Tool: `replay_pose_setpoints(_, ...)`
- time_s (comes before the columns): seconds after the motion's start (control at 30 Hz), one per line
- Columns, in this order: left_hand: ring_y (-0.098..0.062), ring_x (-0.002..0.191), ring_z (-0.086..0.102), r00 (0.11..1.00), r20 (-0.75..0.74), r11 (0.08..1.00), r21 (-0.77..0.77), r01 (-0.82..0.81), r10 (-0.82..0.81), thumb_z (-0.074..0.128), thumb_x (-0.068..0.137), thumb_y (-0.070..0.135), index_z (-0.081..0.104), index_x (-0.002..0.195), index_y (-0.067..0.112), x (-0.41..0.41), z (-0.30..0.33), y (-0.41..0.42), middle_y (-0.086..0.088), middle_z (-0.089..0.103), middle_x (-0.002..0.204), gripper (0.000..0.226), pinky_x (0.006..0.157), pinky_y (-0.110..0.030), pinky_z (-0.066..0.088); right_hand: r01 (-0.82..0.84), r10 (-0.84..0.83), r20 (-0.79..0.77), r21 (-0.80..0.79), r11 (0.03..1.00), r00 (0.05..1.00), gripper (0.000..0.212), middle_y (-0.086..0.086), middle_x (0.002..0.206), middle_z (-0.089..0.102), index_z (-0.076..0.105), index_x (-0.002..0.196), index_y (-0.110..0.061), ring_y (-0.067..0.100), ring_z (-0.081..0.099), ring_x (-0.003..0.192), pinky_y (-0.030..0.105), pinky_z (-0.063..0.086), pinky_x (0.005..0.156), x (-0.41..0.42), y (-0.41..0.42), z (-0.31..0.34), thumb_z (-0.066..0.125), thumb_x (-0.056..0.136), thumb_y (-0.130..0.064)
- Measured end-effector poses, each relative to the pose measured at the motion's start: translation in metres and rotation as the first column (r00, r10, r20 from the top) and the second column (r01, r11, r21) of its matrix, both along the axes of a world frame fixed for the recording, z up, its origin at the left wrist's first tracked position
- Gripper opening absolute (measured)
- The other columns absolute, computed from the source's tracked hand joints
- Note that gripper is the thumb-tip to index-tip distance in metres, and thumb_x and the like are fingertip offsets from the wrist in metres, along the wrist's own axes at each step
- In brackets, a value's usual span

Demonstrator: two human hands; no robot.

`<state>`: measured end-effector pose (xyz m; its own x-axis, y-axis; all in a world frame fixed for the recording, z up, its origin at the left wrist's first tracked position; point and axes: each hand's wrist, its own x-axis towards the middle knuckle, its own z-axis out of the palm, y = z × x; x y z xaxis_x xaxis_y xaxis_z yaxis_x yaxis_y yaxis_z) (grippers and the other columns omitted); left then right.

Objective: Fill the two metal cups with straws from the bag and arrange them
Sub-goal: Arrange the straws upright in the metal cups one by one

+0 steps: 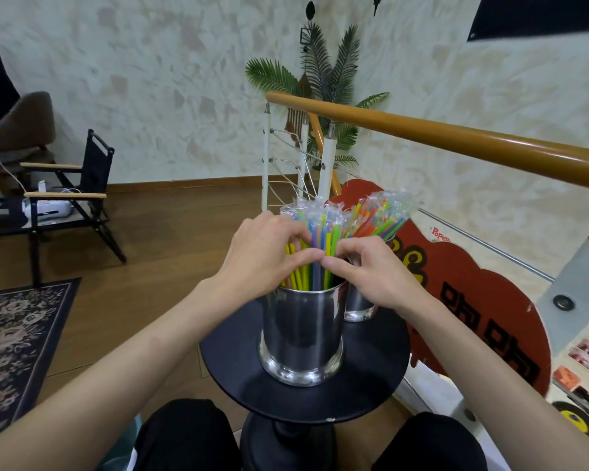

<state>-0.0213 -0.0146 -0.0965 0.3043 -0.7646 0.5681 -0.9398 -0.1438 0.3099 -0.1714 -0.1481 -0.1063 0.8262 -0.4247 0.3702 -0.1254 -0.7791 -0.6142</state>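
Both hands at frame centre: left hand (262,256) and right hand (368,270) curl round straws (320,239) in front cup (303,334); second cup (359,300) just behind, near table (371,379) rim.

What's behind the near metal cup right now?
Behind the near metal cup stands a second metal cup, also holding wrapped coloured straws. The right hand covers its rim and most of its body, so how full it is cannot be seen.

Centre frame I see a mirror-glossy metal cup (301,331) on a smooth matt black table (371,375); the straws (315,253) wear crinkly clear plastic.
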Motion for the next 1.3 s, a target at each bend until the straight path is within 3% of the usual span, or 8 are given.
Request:
replay_pose_setpoints(0.13, -0.009, 0.082, 0.048, 0.998, -0.065, 1.0, -0.014, 0.025, -0.025, 0.068, 0.086, 0.055, 0.069, 0.085, 0.036, 0.0, 0.0, 0.001, 0.016, 0.061, 0.077, 0.019, 0.077, -0.038, 0.045, -0.028, 0.028, 0.008, 0.028, 0.999, 1.0, 0.028, -0.022, 0.05, 0.047, 0.069, 0.077, -0.001, -0.001, 0.045, 0.053, 0.013, 0.034, 0.056, 0.0, -0.001, -0.001, 0.071, 0.095, -0.022)
replay_pose_setpoints(0.3, -0.011, 0.088, 0.054, 0.989, -0.146, 0.999, -0.001, 0.034, -0.034, 0.069, 0.087, 0.05, 0.063, 0.078, 0.039, 0.0, 0.002, 0.002, 0.016, 0.063, 0.076, 0.016, 0.08, -0.038, 0.046, 0.056, -0.066, 0.111, 0.092, 0.994, 0.992, 0.013, -0.009, 0.078, 0.073, 0.07, 0.084, -0.029, -0.001, 0.065, 0.071, 0.016, 0.042, 0.063, 0.003, 0.001, -0.005, 0.083, 0.083, -0.027)
replay_pose_setpoints(0.47, -0.009, 0.09, 0.05, 0.989, -0.14, 0.999, -0.004, 0.038, -0.038, 0.068, 0.089, 0.048, 0.068, 0.083, 0.031, 0.001, 0.001, 0.004, 0.017, 0.063, 0.079, 0.018, 0.076, -0.033, 0.035, 0.154, -0.158, 0.169, 0.039, 0.987, 0.973, 0.018, -0.009, 0.079, 0.071, 0.07, 0.084, -0.021, 0.005, 0.066, 0.076, 0.023, 0.051, 0.069, 0.001, 0.008, -0.006, 0.085, 0.081, -0.031)
replay_pose_setpoints(0.67, 0.001, 0.084, 0.049, 0.988, -0.147, 0.999, -0.004, 0.043, -0.043, 0.068, 0.089, 0.043, 0.06, 0.074, 0.034, 0.0, 0.002, 0.005, 0.018, 0.062, 0.077, 0.02, 0.075, -0.032, 0.033, 0.162, -0.164, 0.14, 0.029, 0.986, 0.976, 0.01, -0.011, 0.082, 0.071, 0.07, 0.088, -0.024, 0.001, 0.066, 0.079, 0.016, 0.051, 0.07, 0.001, 0.012, -0.006, 0.08, 0.087, -0.026)
replay_pose_setpoints(0.87, -0.007, 0.086, 0.063, 0.981, -0.18, 0.997, -0.037, 0.07, -0.075, 0.067, 0.092, 0.041, 0.067, 0.086, 0.028, 0.001, 0.004, 0.007, 0.015, 0.069, 0.083, 0.015, 0.083, -0.039, 0.05, 0.15, -0.139, 0.274, -0.022, 0.988, 0.952, 0.008, -0.013, 0.082, 0.068, 0.069, 0.092, -0.021, 0.001, 0.063, 0.08, 0.014, 0.049, 0.069, -0.007, 0.023, 0.006, 0.077, 0.09, -0.023)
replay_pose_setpoints(1.07, -0.01, 0.085, 0.064, 0.954, -0.278, 0.993, -0.073, 0.097, -0.114, 0.058, 0.087, 0.05, 0.063, 0.084, 0.03, 0.005, 0.005, 0.001, 0.014, 0.069, 0.084, 0.021, 0.081, -0.041, 0.051, 0.114, -0.108, 0.192, -0.022, 0.993, 0.975, 0.013, -0.012, 0.079, 0.069, 0.07, 0.089, -0.023, -0.002, 0.064, 0.077, 0.012, 0.048, 0.067, 0.005, 0.027, 0.005, 0.082, 0.085, -0.025)
replay_pose_setpoints(1.23, -0.002, 0.076, 0.063, 0.937, -0.28, 0.976, -0.116, 0.183, -0.209, 0.066, 0.096, 0.034, 0.063, 0.084, 0.032, 0.006, 0.008, 0.006, 0.013, 0.07, 0.081, 0.012, 0.072, -0.027, 0.047, 0.098, -0.099, 0.16, 0.017, 0.995, 0.982, 0.018, -0.015, 0.081, 0.071, 0.077, 0.096, -0.02, -0.006, 0.065, 0.079, 0.011, 0.049, 0.071, 0.008, 0.023, 0.004, 0.082, 0.084, -0.033)
replay_pose_setpoints(1.3, -0.012, 0.071, 0.065, 0.928, -0.296, 0.972, -0.137, 0.191, -0.224, 0.07, 0.094, 0.032, 0.062, 0.085, 0.035, 0.005, 0.01, 0.008, 0.009, 0.072, 0.08, 0.012, 0.069, -0.03, 0.049, 0.064, -0.069, 0.12, 0.038, 0.997, 0.99, 0.022, -0.014, 0.08, 0.07, 0.078, 0.097, -0.017, -0.005, 0.065, 0.075, 0.013, 0.048, 0.07, 0.008, 0.021, 0.004, 0.082, 0.084, -0.034)
